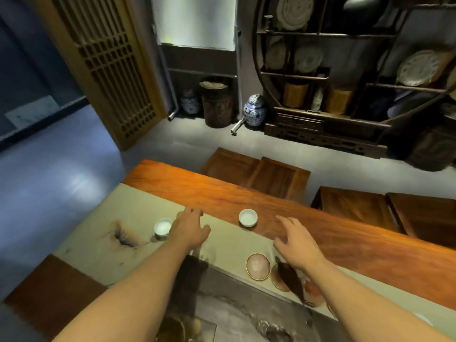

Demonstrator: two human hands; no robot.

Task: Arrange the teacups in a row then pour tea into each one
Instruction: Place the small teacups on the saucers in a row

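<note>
- Both bare forearms reach out over the long wooden table [283, 208], palms facing down, and neither hand holds anything.
- The left hand [191, 228] is spread loose with fingers fanned forward, hovering over the pale green table runner [98, 243]; its fingertips reach about to the line where cloth meets bare wood.
- Just beside that hand, on its left, sits a small white teacup [162, 227], upright on the runner. It lies close by the edge of the hand, but whether they touch cannot be told.
- A second white teacup [248, 217] stands upright right at the far edge of the runner, between the two hands and a little beyond them. Neither hand is touching it.
- The right hand [294, 240] is relaxed and unclenched too, fingers slightly curled, set to the right of and nearer than that second cup, with a clear gap between them.
- Nearer the person, under the right wrist, round pinkish coasters with gold rims [258, 266] overlap along the runner's near edge, partly covered by the arm.
- The two cups sit well apart, with the left hand between them.
- Whether either cup holds any tea cannot be told.
</note>
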